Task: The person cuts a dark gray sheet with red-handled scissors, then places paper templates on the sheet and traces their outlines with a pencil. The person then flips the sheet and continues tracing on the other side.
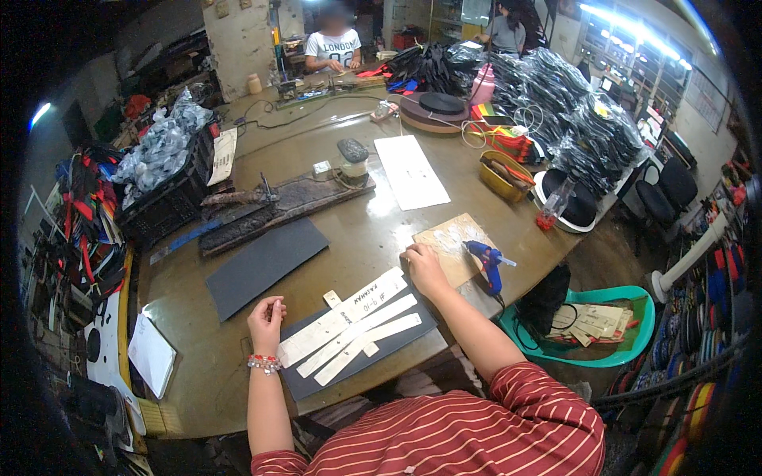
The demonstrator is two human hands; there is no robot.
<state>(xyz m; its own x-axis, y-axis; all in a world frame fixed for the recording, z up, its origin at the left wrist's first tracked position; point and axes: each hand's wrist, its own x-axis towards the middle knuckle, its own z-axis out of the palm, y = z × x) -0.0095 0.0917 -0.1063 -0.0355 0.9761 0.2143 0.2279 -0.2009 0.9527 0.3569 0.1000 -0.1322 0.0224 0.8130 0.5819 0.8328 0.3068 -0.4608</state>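
My left hand (267,319), with a beaded bracelet (263,363) at the wrist, hovers by the left end of the pale pattern strips. Its fingers are curled together; whether anything small is pinched there cannot be made out. Several strips lie across a dark sheet (389,356); the widest strip (343,317) bears handwriting. Beyond the far right corner of that sheet is my right hand (423,266), fingers bent and close together, their tips partly hidden. It sits against the left edge of a glue-smeared board (464,268), on which a blue glue gun (486,268) rests.
A second dark sheet (267,266) and a long dark bar (294,208) lie beyond my left hand. A white sheet (411,172), a yellow bowl (503,181) and plastic-wrapped piles (548,99) are farther off. A green tub (644,321) stands right. Another person (333,49) is opposite.
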